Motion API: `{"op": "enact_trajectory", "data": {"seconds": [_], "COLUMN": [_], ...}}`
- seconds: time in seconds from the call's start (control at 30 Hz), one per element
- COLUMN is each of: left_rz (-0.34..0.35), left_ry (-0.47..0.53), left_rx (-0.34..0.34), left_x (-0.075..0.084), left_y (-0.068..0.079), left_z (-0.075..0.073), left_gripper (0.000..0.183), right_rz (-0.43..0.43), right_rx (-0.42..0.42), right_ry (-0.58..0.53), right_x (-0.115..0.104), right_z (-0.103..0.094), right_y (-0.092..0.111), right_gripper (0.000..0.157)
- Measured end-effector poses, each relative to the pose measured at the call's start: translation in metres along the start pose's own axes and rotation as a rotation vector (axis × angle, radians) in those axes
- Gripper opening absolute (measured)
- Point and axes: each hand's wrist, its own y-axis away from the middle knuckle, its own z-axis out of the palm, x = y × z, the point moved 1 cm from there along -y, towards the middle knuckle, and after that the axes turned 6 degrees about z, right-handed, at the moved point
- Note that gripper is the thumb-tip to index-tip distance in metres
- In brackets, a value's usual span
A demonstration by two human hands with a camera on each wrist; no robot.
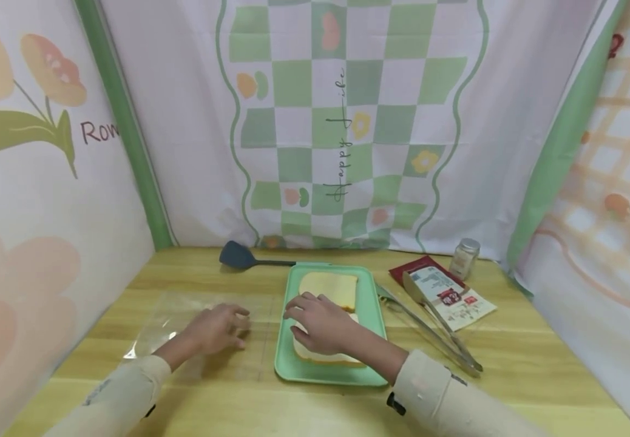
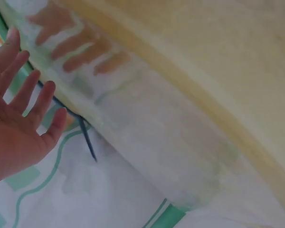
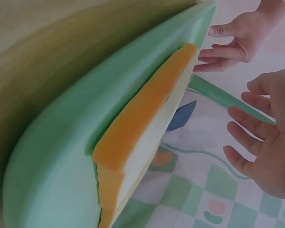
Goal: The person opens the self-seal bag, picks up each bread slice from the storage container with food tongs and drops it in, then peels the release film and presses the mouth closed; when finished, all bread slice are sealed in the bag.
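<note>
My right hand [image 1: 320,325] hovers above the green tray [image 1: 287,364], its fingers loosely bent and holding nothing. Two slices of bread lie in that tray, a far slice [image 1: 326,286] and a near slice [image 1: 326,355] partly hidden by the hand. In the right wrist view, the near slice [image 3: 137,118] shows its orange-brown crust, with a gap between it and the right hand [image 3: 266,137]. Left of the tray, my left hand [image 1: 216,329] is over a clear, shiny sheet [image 1: 156,321]. Its fingers [image 2: 40,102] are spread and relaxed in the left wrist view, above a reflecting surface.
A dark spatula [image 1: 238,256] lies behind the tray. To the right are metal tongs [image 1: 435,334], a red-and-white packet [image 1: 446,294] and a small glass jar [image 1: 465,260] with a silver lid. Printed curtains [image 1: 342,121] hang behind and beside the wooden table [image 1: 238,406].
</note>
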Motion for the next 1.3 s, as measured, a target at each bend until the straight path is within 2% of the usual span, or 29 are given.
{"op": "enact_trajectory", "data": {"seconds": [0.13, 0.3, 0.47, 0.63, 0.87, 1.13, 1.3], "left_rz": [-0.021, -0.015, -0.022, -0.065, -0.145, -0.129, -0.139], "left_ry": [-0.008, 0.004, -0.020, -0.005, 0.166, 0.257, 0.361], "left_rx": [0.003, 0.023, 0.045, 0.077, 0.211, 0.249, 0.295], "left_x": [-0.003, -0.005, -0.005, -0.003, -0.001, 0.001, 0.001], "left_y": [0.004, 0.007, 0.007, 0.006, 0.006, 0.007, 0.007], "left_z": [0.005, 0.005, 0.004, 0.002, -0.001, -0.006, -0.010], "left_gripper": [0.034, 0.027, 0.015, 0.013, 0.013, 0.012, 0.016], "right_rz": [0.004, -0.013, -0.083, -0.144, -0.188, -0.196, -0.200], "right_rx": [0.004, -0.050, -0.142, -0.182, -0.197, -0.219, -0.235], "right_ry": [-0.002, -0.001, 0.036, 0.077, 0.074, 0.079, 0.083], "right_x": [0.000, -0.005, -0.012, -0.018, -0.018, -0.014, -0.012], "right_z": [-0.001, 0.002, 0.017, 0.031, 0.041, 0.047, 0.049], "right_y": [-0.002, -0.009, -0.020, -0.024, -0.025, -0.028, -0.030], "right_gripper": [0.024, 0.027, 0.032, 0.037, 0.031, 0.032, 0.032]}}
